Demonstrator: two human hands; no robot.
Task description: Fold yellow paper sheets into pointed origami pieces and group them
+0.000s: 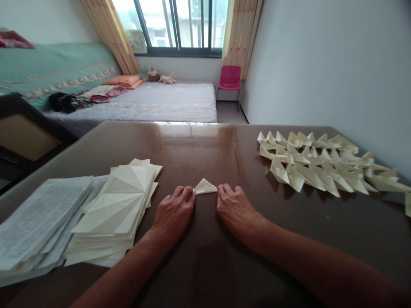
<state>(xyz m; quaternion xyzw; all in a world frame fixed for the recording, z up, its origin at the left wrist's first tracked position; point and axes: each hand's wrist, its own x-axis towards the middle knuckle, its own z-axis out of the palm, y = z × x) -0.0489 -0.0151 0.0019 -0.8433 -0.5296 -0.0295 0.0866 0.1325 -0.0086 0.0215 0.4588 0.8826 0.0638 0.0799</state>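
Note:
A small folded piece of cream paper, triangular in shape, lies on the dark brown table in front of me. My left hand rests knuckles up with its curled fingertips pressing the paper's left corner. My right hand mirrors it, fingers curled down on the paper's right corner. Both hands pinch the piece against the tabletop.
A stack of creased cream sheets sits at the left, beside a pile of printed sheets. Several folded paper pieces lie in rows at the right. Beyond the table are a bed, a pink chair and a window.

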